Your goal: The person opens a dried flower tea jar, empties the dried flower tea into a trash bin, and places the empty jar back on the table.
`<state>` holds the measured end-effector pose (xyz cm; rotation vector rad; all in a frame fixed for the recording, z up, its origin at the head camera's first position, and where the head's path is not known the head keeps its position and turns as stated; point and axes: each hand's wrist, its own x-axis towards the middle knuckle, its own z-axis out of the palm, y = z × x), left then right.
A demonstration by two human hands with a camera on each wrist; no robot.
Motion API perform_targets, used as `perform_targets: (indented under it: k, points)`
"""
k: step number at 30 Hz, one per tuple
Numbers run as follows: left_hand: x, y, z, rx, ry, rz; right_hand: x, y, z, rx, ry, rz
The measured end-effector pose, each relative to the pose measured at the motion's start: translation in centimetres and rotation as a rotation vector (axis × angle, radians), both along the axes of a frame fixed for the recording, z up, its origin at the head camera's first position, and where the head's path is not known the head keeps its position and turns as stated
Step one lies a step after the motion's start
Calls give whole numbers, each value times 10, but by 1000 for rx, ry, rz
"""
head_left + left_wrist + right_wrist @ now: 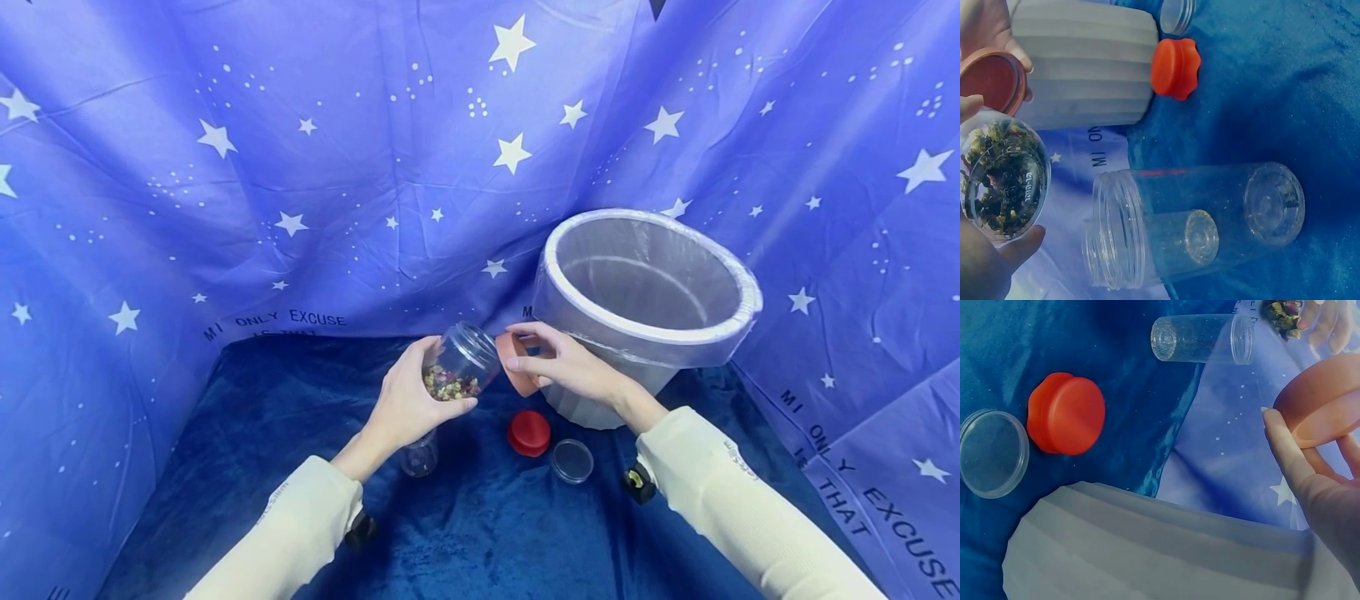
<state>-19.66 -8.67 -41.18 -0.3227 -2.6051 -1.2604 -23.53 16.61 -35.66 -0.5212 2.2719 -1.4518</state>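
My left hand grips a clear jar with dried flower pieces inside. The jar is tilted, its neck leaning up and right toward a salmon-coloured lid. That lid is pinched at its rim between the thumb and fingers of my right hand, close beside the jar; whether they touch I cannot tell. In the left wrist view the dried flowers show through the jar's round base. Below my hands lie a red lid with a scalloped edge and a clear round lid.
Two clear jars with no lids, the larger one in front, stand near my left hand, mostly hidden from the head camera. A pale ribbed bin with a plastic liner stands behind my right hand. Blue cloth covers the table; a starry curtain hangs behind.
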Motion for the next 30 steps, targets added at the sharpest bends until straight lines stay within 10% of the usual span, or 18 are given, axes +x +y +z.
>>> perform_targets:
  k: [30]
  points:
    - [-1, -11, 4, -17, 21, 37, -10, -3, -14, 145, 85, -25]
